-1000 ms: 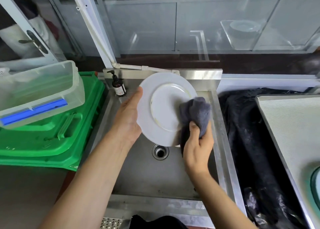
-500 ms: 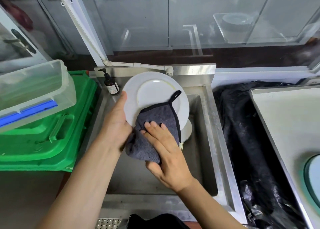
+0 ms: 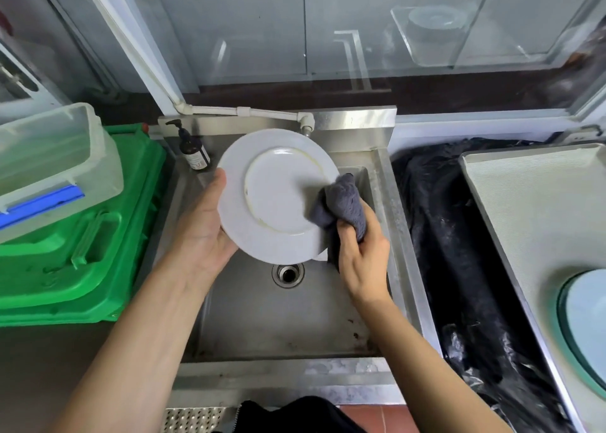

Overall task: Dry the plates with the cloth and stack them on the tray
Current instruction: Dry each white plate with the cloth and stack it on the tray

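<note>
Over the sink (image 3: 382,183), my left hand (image 3: 203,229) grips the white plate (image 3: 278,196) by its 8 o'clock rim, underside up. My right hand (image 3: 360,258) bunches the grey cloth (image 3: 344,203), pressed on the 3 o'clock rim. Tray (image 3: 511,186) at 3 o'clock, well apart. Open basin below around the drain (image 3: 288,273).

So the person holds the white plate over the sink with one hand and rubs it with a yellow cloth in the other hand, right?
Almost. The cloth is dark grey, not yellow, as the head view shows. The left hand holds the white plate over the sink, and the right hand rubs it with the cloth.
</note>
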`<state>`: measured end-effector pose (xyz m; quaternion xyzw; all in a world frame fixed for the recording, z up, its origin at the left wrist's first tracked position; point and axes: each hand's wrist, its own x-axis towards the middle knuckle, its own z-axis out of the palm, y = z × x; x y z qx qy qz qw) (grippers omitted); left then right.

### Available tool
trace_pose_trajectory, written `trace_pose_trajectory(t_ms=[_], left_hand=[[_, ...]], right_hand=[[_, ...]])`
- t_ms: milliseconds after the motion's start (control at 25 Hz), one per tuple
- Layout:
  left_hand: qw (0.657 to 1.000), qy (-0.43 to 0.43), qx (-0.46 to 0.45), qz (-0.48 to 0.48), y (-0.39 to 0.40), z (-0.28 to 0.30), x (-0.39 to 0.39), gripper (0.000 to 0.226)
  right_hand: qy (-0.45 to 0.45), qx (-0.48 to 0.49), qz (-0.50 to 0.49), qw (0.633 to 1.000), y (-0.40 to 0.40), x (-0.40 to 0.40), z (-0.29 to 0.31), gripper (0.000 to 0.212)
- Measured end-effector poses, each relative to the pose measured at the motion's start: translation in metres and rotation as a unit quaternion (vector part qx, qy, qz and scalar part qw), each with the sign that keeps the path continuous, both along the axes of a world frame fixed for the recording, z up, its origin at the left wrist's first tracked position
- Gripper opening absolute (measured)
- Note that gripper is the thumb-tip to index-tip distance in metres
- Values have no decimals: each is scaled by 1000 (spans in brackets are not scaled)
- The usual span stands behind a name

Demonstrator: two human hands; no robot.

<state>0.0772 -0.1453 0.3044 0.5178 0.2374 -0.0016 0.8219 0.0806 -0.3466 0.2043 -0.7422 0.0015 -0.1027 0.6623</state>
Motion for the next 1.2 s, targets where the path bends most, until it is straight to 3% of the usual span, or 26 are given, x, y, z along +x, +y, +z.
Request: trace_pose_trajectory(t_ms=[200,360,440,520,600,720,800,1000,1120,1200], left_hand=[[999,8,26,-44,-16,-12,-2,48],[999,25,30,-22,-30,-23,-2,45],[998,37,36,-28,-34,-30,-2,46],[998,47,35,-29,-36,-37,-2,47],[998,58,29,-21,-41,-39,-3,47],[997,78,14,-17,-49,-44,-5,45],[996,92,12,-14,-51,-48,-6,45],[993,120,18,1,-55,-44,-14,36],[991,136,-6,-17,-53,-41,-20,42],[990,134,-29,-10,-50,-37,-23,42]], right_hand=[[32,-40,-50,997,-18,6,-7,37],[73,-72,-56,993,-38,-12,-25,21],[84,-124,-106,983,-55,-25,-41,32],[84,-227,-157,957,-74,-36,-62,47],[139,-348,-164,913,-94,-44,-87,56],[304,-461,-47,832,-110,-68,-130,70],[342,-473,2,812,-117,-83,-151,77],[300,-464,-48,832,-116,-74,-141,70],[133,-376,-39,916,-95,-70,-114,73],[42,-301,-42,952,-79,-65,-93,76]])
